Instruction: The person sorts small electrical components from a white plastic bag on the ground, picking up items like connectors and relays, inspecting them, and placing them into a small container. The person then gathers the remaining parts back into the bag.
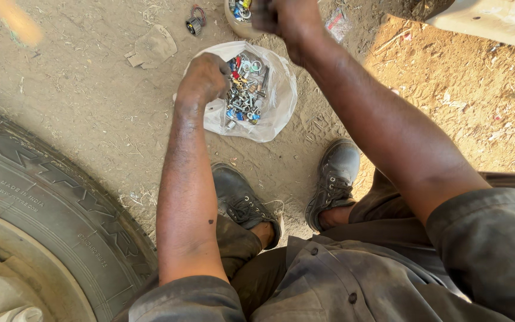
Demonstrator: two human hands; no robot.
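Observation:
A white plastic bag [278, 101] lies open on the dirt in front of my feet, holding several small metal parts [244, 89], bolts, nuts and coloured bits. My left hand [202, 79] rests on the bag's left edge with its fingers curled into the pile; what it grips is hidden. My right hand [284, 18] is raised above the bag near the top of the view, fingers closed and blurred, next to a round bowl [238, 16] with more small parts. Whether it holds anything is unclear.
A large black tyre [49, 203] fills the lower left. A flat scrap [152, 46] and a small dark round part [195, 22] lie on the dirt at the top. A pale block [496, 21] sits top right. My two black shoes [242, 200] stand below the bag.

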